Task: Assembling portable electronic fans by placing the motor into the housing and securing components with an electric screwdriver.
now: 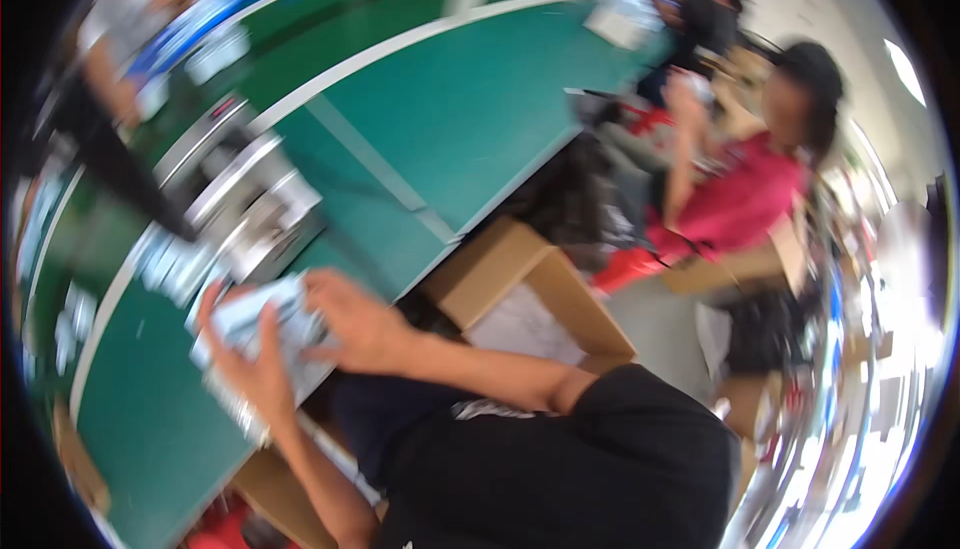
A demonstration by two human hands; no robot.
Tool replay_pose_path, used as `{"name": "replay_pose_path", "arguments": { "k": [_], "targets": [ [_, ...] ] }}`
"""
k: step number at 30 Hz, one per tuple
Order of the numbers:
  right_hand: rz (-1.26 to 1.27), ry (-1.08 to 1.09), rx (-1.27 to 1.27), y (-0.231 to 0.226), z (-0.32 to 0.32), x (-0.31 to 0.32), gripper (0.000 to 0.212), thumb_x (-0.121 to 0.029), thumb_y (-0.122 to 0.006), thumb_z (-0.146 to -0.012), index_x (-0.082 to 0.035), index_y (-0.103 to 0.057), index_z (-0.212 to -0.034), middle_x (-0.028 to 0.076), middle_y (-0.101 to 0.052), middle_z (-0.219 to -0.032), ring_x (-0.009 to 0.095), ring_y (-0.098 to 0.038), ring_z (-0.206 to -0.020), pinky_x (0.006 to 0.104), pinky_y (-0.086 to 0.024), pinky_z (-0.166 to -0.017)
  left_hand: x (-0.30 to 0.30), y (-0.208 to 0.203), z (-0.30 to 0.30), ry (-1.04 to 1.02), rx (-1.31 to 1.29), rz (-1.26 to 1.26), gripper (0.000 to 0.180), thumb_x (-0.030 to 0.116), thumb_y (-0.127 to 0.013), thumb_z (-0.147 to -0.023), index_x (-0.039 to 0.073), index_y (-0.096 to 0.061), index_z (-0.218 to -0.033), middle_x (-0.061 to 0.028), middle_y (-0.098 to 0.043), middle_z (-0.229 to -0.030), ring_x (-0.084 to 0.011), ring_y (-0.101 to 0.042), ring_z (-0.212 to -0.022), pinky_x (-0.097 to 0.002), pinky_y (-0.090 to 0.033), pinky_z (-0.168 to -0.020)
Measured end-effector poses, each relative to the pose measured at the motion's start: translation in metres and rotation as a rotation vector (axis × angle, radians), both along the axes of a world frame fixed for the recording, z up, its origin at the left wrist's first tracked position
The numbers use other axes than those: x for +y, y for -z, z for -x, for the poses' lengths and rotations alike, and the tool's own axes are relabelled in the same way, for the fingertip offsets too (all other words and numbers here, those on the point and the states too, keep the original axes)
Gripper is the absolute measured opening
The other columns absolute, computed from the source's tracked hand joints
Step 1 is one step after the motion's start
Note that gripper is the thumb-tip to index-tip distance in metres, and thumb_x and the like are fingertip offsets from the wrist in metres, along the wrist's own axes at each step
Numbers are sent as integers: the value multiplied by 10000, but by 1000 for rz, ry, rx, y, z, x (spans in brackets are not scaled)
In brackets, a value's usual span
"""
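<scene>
A long green table (460, 119) with a pale edge strip is seen running from near left to far right, its straight lines bent and smeared by motion blur. Under its near edge, an open brown cardboard box (520, 289) is set on the floor, with pale sheets visible inside. Farther right, a seated person in a red top (740, 199) is seen beside the table, and a second person in dark clothing (705, 14) sits beyond. On the left part of the table, a shiny grey metal device (245, 194) with rounded bars is placed, with small white packets (70, 324) scattered nearby. At the near edge of the table, just in front of the metal device, a bundle of light blue-white packets (260, 324) is held between 2 hands; the packets look thin, flat and glossy, though details are blurred. The left hand (255, 369) is closed around the bundle from below, and the right hand (360, 324) is gripping its right side.
</scene>
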State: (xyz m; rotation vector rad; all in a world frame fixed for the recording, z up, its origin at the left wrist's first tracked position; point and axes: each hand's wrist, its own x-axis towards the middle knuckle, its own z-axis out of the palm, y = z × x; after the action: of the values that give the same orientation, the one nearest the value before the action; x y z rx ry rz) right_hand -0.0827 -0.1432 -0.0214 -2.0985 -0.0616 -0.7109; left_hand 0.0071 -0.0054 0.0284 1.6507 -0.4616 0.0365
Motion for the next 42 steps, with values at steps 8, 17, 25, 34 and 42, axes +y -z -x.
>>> {"name": "replay_pose_path", "arguments": {
  "k": [8, 17, 25, 34, 42],
  "targets": [
    [33, 85, 37, -22, 21, -4, 600, -193, -923, -699, -50, -487, -1086, 160, -538, -1265, 386, -579, -1128, 445, -489, -940, -15, -37, 21, 10, -270, -179, 681, -44, -701, -898, 18, -423, -1516, -142, -608, -1141, -230, -580, -1079, -389, -467, -987],
    [-72, -54, 71, -16, 13, -9, 685, -202, -896, -675, -1, -532, -1219, 224, -564, -1201, 447, -575, -1084, 487, -497, -923, -10, -33, 30, -28, -103, -245, 668, 65, -815, -816, 27, -552, -1428, -158, -603, -1368, -267, -587, -1226, -395, -458, -1051],
    [-691, -280, 168, -68, -12, -21, 498, 2, -748, -853, -16, -593, -1326, 69, -592, -1238, 148, -589, -1007, 290, -518, -816, -9, 17, 27, 39, -79, 29, 882, 51, -906, -748, 66, -429, -1489, -119, -735, -1090, -232, -712, -998, -354, -544, -919],
    [-549, -325, 244, -59, -18, -35, 434, 54, -783, -849, -2, -627, -1251, 90, -694, -1208, 173, -674, -1116, 331, -560, -923, 11, 18, 33, 60, -74, -153, 755, 92, -937, -689, 30, -586, -1355, -100, -657, -1231, -222, -629, -1152, -371, -480, -1032],
    [-353, -296, 146, -44, -13, -39, 475, 81, -786, -841, 21, -587, -1269, 197, -728, -1210, 230, -704, -1133, 382, -606, -952, 16, 24, 25, 143, -117, -78, 688, 65, -929, -677, 61, -639, -1300, -123, -673, -1231, -296, -663, -1119, -379, -528, -974]
  ]
}}
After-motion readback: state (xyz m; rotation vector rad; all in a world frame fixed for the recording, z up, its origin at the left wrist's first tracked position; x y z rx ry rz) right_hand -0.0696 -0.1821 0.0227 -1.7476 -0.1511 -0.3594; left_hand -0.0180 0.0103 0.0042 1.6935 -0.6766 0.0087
